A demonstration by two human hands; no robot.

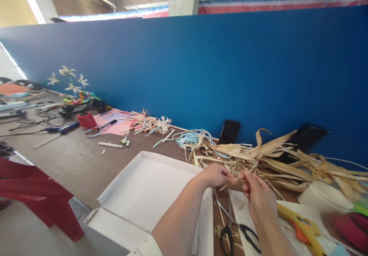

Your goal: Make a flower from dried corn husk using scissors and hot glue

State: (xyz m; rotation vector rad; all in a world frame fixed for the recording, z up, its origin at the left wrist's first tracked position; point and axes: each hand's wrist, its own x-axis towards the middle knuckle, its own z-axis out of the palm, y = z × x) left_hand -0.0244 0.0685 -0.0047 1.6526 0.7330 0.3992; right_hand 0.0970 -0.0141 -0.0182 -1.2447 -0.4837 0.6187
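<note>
My left hand [216, 174] and my right hand [260, 196] are close together in front of a heap of dried corn husks [250, 152]. The fingers of both are pinched on a thin pale husk strip [239, 178] stretched between them. Its ends are hidden in my fingertips. Below the hands lies a pair of black-handled scissors [230, 225] with its blades pointing away. An open white cardboard box [155, 191] lies under and left of my left forearm. Small husk scraps are strewn around the fingers.
A yellow glue gun [301, 225] and a white plastic tub [324, 198] are at the right. Two phones [229, 132] lean by the blue partition [184, 72]. Leftward are husk flowers [155, 123], red thread [86, 120], a blue glue gun [64, 128] and a red stool [34, 194].
</note>
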